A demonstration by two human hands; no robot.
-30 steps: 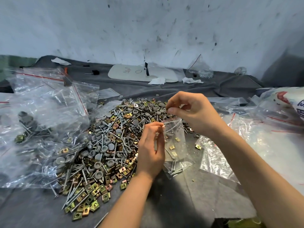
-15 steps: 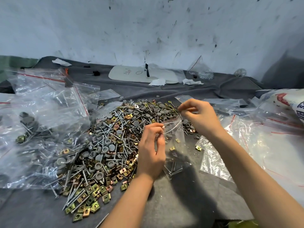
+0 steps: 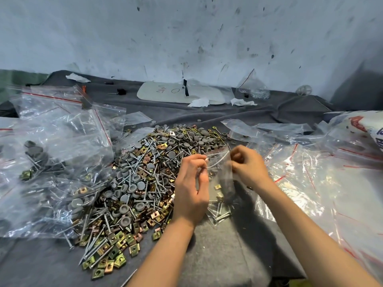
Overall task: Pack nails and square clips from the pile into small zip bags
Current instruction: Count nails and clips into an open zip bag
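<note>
The counter was the biggest thing for you to reckon with: its grey cloth showed bare mainly between your forearms and toward the near edge, so that was your open room for setting anything down. The pile of loose hardware sprawled just left of your hands, and I judge it sharp-ended and ready to slide and scatter if brushed. Slack heaps of clear bags crowded the left side and the right side; that slippery film would likely skid or snag under a sweeping arm. The small zip bag stood upright at the pile's right edge, its bottom seemingly resting on the cloth. It looked thin, limp and light in itself but bottom-heavy from its load, so the lip was the place to hold, not the body. Your left hand was pinching the left side of its mouth and your right hand the right side, fingers curled. The nails at the bottom could pierce the film if squeezed, and a square clip sat higher inside.
</note>
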